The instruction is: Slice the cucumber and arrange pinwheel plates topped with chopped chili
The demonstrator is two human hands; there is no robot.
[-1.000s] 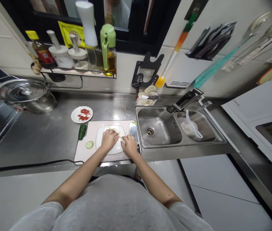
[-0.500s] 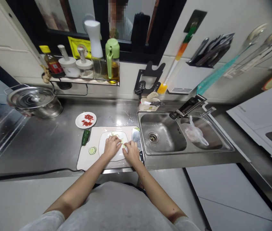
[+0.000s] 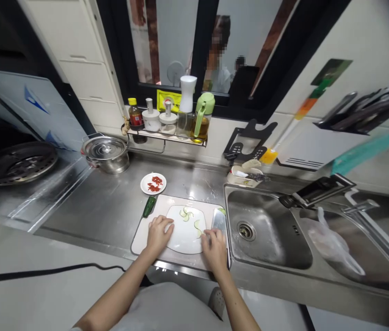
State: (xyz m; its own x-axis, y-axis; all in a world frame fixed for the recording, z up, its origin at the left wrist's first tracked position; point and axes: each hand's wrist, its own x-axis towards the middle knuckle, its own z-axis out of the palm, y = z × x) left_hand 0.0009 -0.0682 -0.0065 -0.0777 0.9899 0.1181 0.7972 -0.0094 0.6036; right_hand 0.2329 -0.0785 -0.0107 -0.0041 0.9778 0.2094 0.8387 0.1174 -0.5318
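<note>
My left hand [image 3: 160, 235] is at the left rim of a white plate [image 3: 183, 236], fingers bent and the thumb apart from them, with nothing visible in its grasp. At the opposite rim my right hand [image 3: 214, 249] has its fingertips pinched together; what is between them, if anything, is hidden. Close to those fingertips lie thin cucumber slices [image 3: 197, 227] on the plate. More slices [image 3: 185, 214] form a cluster near its far edge. Beneath the plate is a pale cutting board [image 3: 139, 241]. A cleaver [image 3: 218, 219] rests along the board's right side, its handle mostly behind my right hand.
A cucumber piece [image 3: 149, 207] lies by the board's left edge, beside a small plate [image 3: 142, 185] of chopped red bits. The double sink [image 3: 259, 234] is to the right. A lidded steel pot [image 3: 109, 158] stands at the back left. Bottles [image 3: 186, 99] line a rack; a person [image 3: 220, 69] appears in the window.
My hands have separated from over the middle of the plate to its left and right rims, uncovering the slices. The camera view has shifted leftward.
</note>
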